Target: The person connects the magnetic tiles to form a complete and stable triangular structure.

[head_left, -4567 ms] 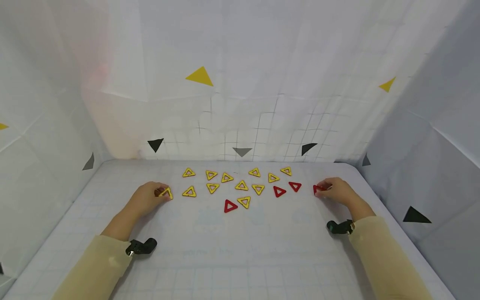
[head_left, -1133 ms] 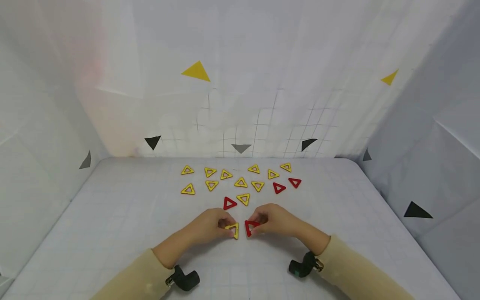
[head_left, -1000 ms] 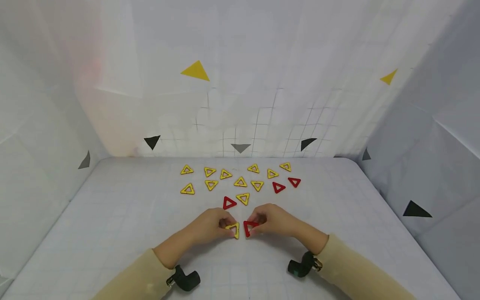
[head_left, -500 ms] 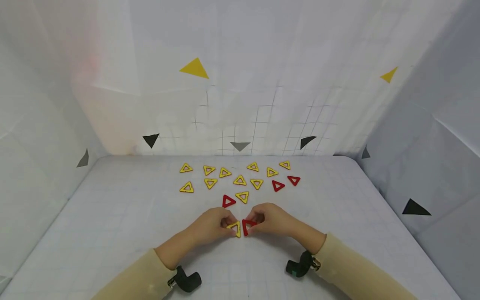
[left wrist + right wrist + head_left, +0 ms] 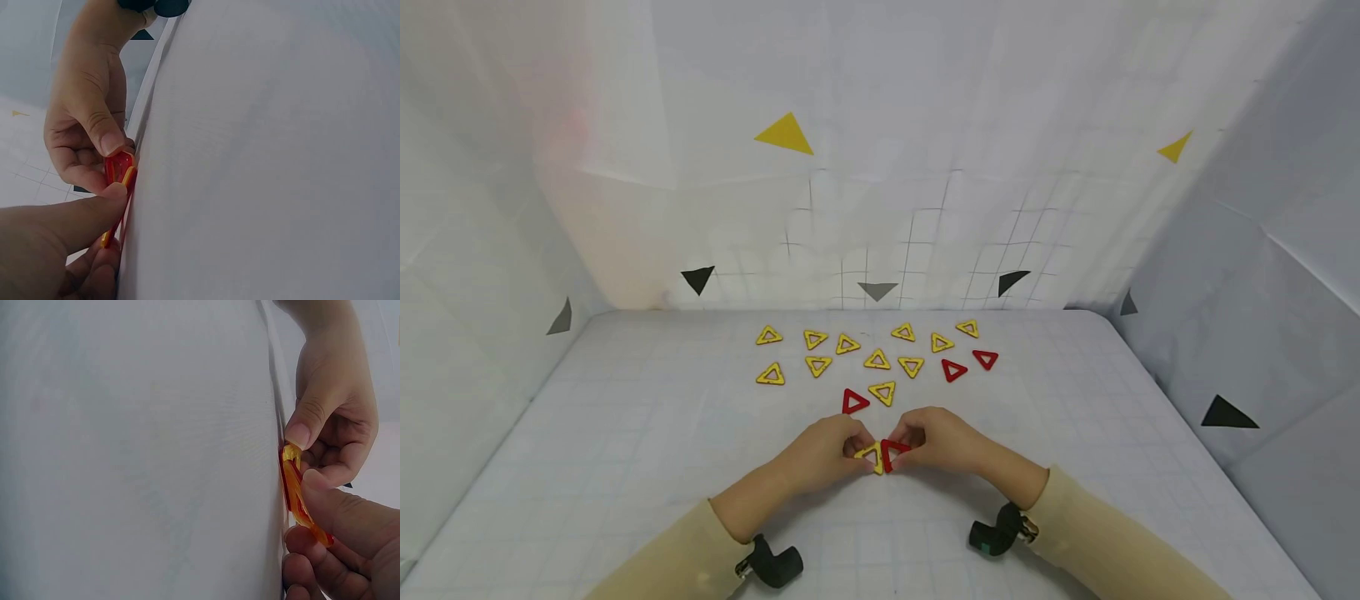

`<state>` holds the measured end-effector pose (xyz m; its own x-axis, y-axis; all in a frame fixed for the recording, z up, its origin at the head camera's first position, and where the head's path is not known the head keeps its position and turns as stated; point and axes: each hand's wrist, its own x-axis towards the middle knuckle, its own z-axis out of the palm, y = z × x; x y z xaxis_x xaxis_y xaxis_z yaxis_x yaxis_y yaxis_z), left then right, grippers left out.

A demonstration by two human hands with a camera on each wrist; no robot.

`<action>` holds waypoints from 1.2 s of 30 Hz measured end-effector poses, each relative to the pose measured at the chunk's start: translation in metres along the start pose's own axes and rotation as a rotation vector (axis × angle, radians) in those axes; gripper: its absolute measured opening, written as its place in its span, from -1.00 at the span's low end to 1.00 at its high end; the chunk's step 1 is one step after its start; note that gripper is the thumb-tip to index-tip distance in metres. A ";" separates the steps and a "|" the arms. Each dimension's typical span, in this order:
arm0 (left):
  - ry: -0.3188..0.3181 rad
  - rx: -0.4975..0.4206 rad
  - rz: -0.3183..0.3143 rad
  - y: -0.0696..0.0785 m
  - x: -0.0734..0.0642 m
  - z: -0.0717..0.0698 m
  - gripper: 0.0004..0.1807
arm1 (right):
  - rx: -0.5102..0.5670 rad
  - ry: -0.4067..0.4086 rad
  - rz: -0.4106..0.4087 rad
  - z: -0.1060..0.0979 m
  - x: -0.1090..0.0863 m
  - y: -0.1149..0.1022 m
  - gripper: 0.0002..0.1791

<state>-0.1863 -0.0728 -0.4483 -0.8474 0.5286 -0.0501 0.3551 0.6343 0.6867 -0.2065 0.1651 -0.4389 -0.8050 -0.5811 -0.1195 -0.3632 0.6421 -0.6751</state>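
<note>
In the head view my left hand (image 5: 823,454) pinches a yellow open-centred triangle tile (image 5: 878,460) between thumb and fingers. My right hand (image 5: 946,442) pinches a red triangle tile (image 5: 885,457) in the same way. The two tiles stand side by side with their straight edges against each other, low over the table's middle. From the left wrist, the red tile (image 5: 114,167) shows between the right thumb and fingers, close to the yellow one's thin edge (image 5: 129,177). Whether the edges are joined I cannot tell. Fingers hide the tiles' outer corners.
Beyond the hands several yellow triangle tiles (image 5: 883,387) lie flat on the white table (image 5: 647,450). Three red tiles lie among them, one red tile (image 5: 847,402) just behind my left fingers. White sheet walls (image 5: 880,208) enclose the back and sides.
Earlier the hands were far apart at left and right, each with its tile. They came together at the front middle, and the last narrow gap between the yellow and red tiles has closed.
</note>
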 end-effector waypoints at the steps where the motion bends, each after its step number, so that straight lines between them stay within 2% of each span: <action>1: 0.000 0.001 -0.005 0.000 0.000 0.000 -0.75 | -0.001 0.000 -0.001 0.000 0.000 0.000 -0.77; 14: 0.020 0.037 -0.025 0.004 -0.001 0.003 -0.74 | -0.025 -0.005 0.000 0.000 0.000 0.002 -0.74; 24: 0.018 0.048 -0.043 0.008 -0.003 0.002 -0.77 | -0.005 -0.020 0.001 -0.001 -0.001 0.001 -0.73; 36: 0.019 0.051 -0.013 0.003 -0.002 0.003 -0.78 | -0.015 -0.024 0.001 -0.002 0.000 0.002 -0.72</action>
<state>-0.1827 -0.0700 -0.4484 -0.8591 0.5099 -0.0444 0.3637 0.6692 0.6479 -0.2075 0.1670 -0.4388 -0.7941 -0.5921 -0.1374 -0.3695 0.6498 -0.6642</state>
